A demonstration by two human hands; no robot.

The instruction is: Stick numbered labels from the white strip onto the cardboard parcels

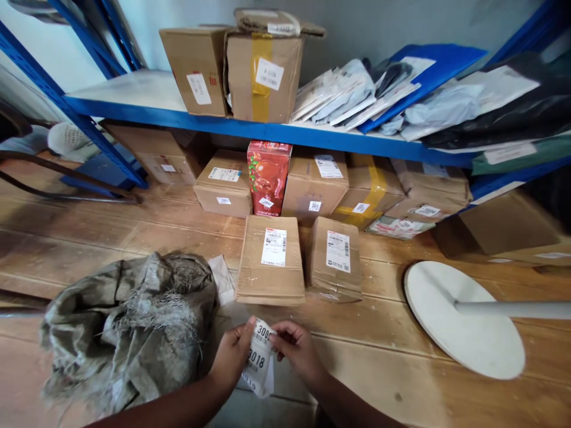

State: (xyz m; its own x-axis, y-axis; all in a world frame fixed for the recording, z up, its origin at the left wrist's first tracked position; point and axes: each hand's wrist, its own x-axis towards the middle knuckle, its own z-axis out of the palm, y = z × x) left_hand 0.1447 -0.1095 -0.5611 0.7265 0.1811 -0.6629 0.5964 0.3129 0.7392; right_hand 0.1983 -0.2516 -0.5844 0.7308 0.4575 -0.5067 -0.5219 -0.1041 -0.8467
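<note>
A white strip of number labels [257, 358], printed with figures such as 3018, hangs between my hands at the bottom middle. My left hand [232, 352] grips its left edge with the thumb on top. With thumb and fingers, my right hand [296, 345] pinches the upper right corner of the strip. Just beyond the hands, two brown cartons stand on the floor: the left carton [250, 261] and the right carton [320, 255], each with a white shipping label on top. A piece of white paper [222, 278] lies beside the left carton.
Crumpled grey woven sacking [134, 327] lies on the left. A round white stand base [464, 321] with a pole is on the right. Behind, a blue shelf [250, 123] bears cartons and mailing bags, with more cartons and a red box [268, 175] on the floor below.
</note>
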